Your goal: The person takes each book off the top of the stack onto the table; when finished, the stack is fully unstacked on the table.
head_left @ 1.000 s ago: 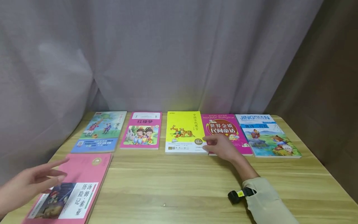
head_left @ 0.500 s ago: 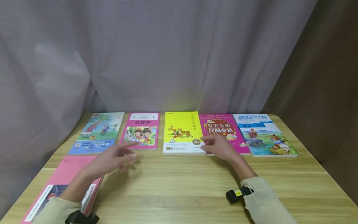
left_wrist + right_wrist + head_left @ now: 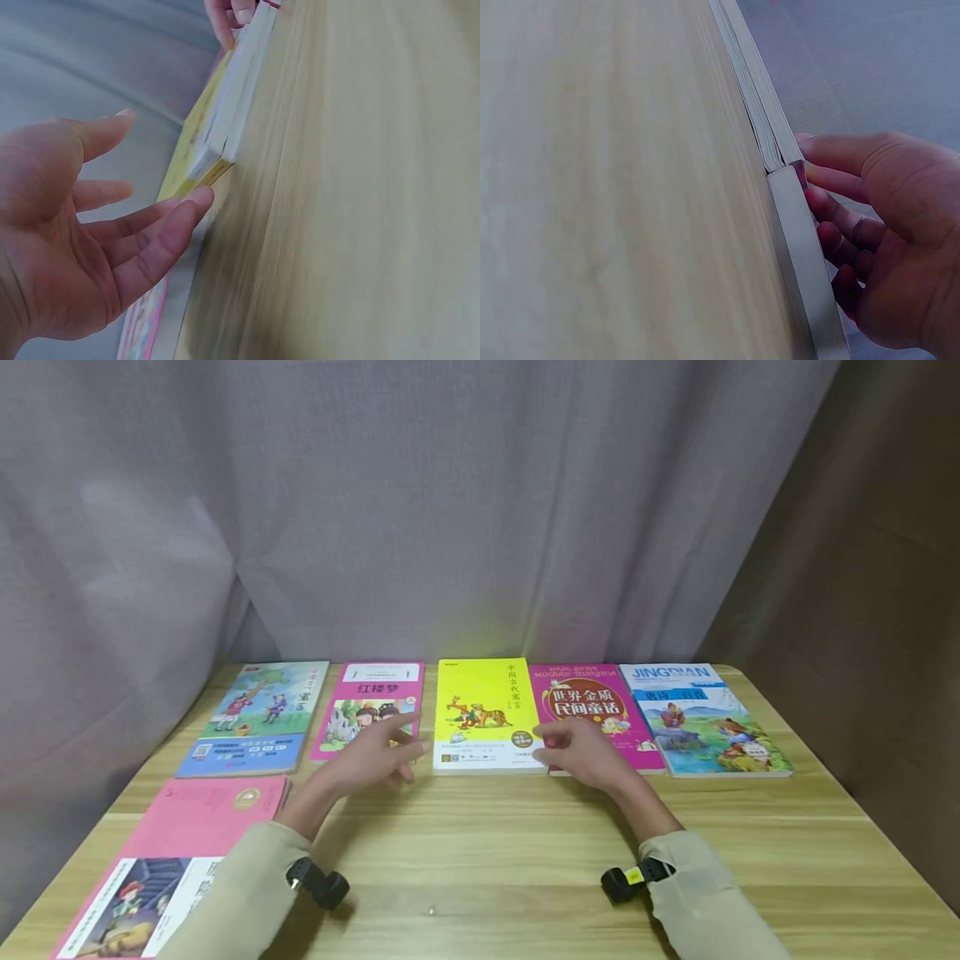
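A yellow picture-covered book (image 3: 480, 693) lies flat mid-row at the back of the table. My right hand (image 3: 585, 752) pinches its lower right corner with thumb and forefinger, the other fingers curled over the magenta book (image 3: 585, 672) beside it. In the right wrist view the thumb of that hand (image 3: 907, 247) is at the corner of the page block (image 3: 761, 90). My left hand (image 3: 371, 756) hovers over the pink book with two cartoon girls (image 3: 375, 672), fingers loosely spread. In the left wrist view its fingertips are right by the yellow book's spine corner (image 3: 214, 174).
At the row's right end lies a blue landscape-covered book (image 3: 705, 727). A green and blue book (image 3: 255, 718) is at the left end, with a larger pink book (image 3: 195, 818) in front of it. A grey curtain (image 3: 420, 527) hangs behind the wooden table (image 3: 480, 843).
My left hand has moved from above the larger pink book rightward across to the yellow book's left side. The right hand has kept its place at the yellow book's corner.
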### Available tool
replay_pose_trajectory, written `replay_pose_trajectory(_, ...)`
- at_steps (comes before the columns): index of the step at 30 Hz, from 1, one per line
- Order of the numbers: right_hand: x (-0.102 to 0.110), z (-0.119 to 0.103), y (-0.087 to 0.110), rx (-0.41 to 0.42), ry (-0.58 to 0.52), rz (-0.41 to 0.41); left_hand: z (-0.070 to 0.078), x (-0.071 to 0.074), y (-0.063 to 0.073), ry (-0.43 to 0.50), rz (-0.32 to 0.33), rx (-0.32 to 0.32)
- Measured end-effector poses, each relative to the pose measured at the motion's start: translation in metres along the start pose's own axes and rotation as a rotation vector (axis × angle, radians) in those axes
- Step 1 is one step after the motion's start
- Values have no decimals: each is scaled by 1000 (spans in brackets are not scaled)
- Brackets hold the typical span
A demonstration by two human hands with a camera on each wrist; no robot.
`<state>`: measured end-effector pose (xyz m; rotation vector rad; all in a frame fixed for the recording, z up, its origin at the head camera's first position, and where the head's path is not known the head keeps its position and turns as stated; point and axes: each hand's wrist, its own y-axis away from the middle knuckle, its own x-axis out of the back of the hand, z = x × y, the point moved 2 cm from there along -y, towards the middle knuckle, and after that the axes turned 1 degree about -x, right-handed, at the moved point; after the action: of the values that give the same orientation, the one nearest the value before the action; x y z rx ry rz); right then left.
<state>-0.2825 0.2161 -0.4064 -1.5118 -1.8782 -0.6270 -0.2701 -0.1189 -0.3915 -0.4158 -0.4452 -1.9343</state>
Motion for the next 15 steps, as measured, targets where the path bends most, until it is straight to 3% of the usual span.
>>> replay_pose_trajectory(8, -3, -2, 2, -17, -29, -15, 4, -17, -32, -69, 33, 28)
replay_pose_trajectory(12, -2, -2, 2, -15, -22, -4, 12, -24, -40, -156, 69, 56)
replay_pose_trajectory(15, 0, -2, 3, -18, -23, 7, 18, -31, -45, -292, 85, 64)
